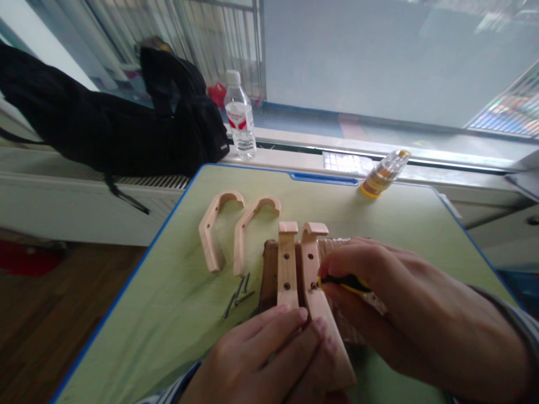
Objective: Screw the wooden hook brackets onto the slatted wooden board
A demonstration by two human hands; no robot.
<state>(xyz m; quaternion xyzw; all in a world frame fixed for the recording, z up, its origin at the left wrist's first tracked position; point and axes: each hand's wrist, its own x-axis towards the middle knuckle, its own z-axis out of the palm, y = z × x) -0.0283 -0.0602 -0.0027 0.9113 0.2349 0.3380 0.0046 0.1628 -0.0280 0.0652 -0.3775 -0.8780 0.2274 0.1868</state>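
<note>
My left hand (269,353) is closed over the lower parts of two pale wooden hooks, pressing them against a brown block (268,280). The left wooden hook (287,270) shows two dark screw heads. Beside it, the right wooden hook (310,269) is slightly angled, with one screw head flush near its top and another screw (314,286) lower down. In my right hand (391,297), fingers wrapped round it, is a yellow-and-black screwdriver (347,282) whose front end points at that lower screw. Part of the block is hidden by my hands.
Two more wooden hooks (209,235) (240,241) lie on the green table (160,314), with several loose screws (238,294) near them. A yellow-capped bottle (384,174) leans at the back right. On the sill are a water bottle (241,120) and a black bag (126,129).
</note>
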